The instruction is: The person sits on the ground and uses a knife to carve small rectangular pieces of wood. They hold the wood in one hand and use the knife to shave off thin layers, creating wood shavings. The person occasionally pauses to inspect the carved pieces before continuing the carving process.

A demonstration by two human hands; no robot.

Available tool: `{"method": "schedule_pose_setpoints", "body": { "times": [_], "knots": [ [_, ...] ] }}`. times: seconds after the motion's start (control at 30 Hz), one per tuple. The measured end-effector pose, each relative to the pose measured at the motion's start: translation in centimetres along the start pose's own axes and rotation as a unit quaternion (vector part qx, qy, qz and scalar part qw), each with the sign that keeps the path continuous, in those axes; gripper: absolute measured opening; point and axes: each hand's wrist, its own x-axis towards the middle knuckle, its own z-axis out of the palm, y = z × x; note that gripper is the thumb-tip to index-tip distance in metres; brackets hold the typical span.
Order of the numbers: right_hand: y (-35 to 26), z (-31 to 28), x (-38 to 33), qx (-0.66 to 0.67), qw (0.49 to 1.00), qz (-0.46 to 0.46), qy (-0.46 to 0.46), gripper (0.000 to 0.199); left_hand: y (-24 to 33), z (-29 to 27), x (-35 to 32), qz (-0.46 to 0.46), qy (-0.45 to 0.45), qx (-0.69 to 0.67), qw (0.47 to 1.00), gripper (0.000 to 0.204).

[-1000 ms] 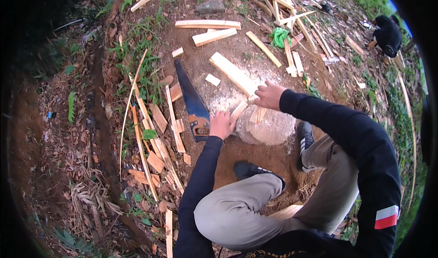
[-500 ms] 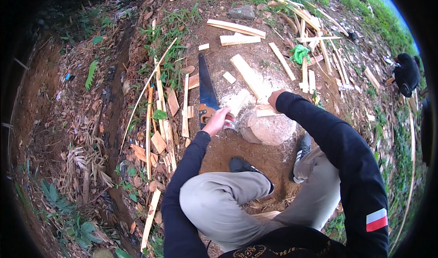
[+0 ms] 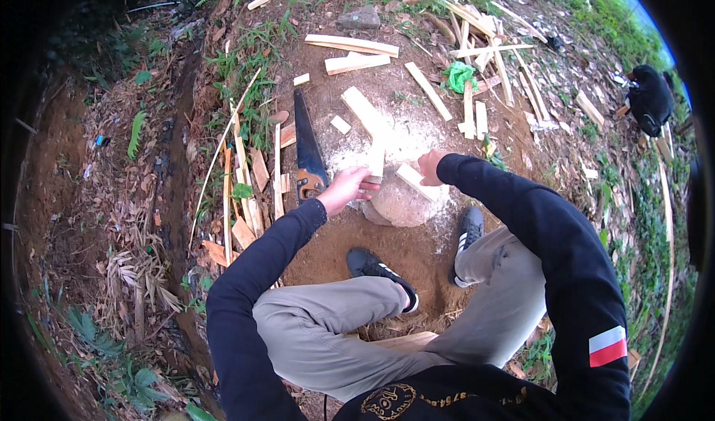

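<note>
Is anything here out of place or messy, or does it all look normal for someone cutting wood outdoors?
Nothing looks truly odd. Pale sawdust is spread over the stone and the dirt behind it, and wood offcuts lie scattered around. The handsaw lies flat on the ground beside the left hand.

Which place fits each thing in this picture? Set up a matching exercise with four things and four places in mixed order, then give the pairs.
Things:
1. handsaw
2. green rag
3. short wood piece
4. black bag

Places:
A. far right, on the grassy slope
B. in the left hand, over the stone
C. flat on the soil, left of the stone
D. among the slats beyond the stone

Pairs: 1-C, 2-D, 3-B, 4-A
</note>
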Motion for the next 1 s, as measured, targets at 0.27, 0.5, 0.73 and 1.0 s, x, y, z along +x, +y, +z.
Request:
{"method": "schedule_pose_setpoints", "body": {
  "times": [0.27,0.5,0.73,1.0],
  "knots": [
    [-3.0,0.9,-1.6,-0.03,0.999,-0.001,0.02,0.052,-1.1,-0.7,-3.1,0.0,0.049,-0.032,0.998,0.03],
    [-5.8,0.8,-0.9,-0.025,0.99,-0.134,0.023,0.048,-1.5,0.2,-4.9,0.034,0.171,-0.03,0.984,0.029],
    [-5.3,2.2,-2.1,-0.097,0.985,-0.132,0.044,0.056,-1.2,-1.5,-5.8,0.066,0.109,0.036,0.991,0.034],
    [1.9,1.4,-0.2,-0.118,0.983,-0.02,0.138,0.059,-3.0,-2.8,-5.0,0.02,0.137,-0.084,0.987,0.029]
  ]
}}
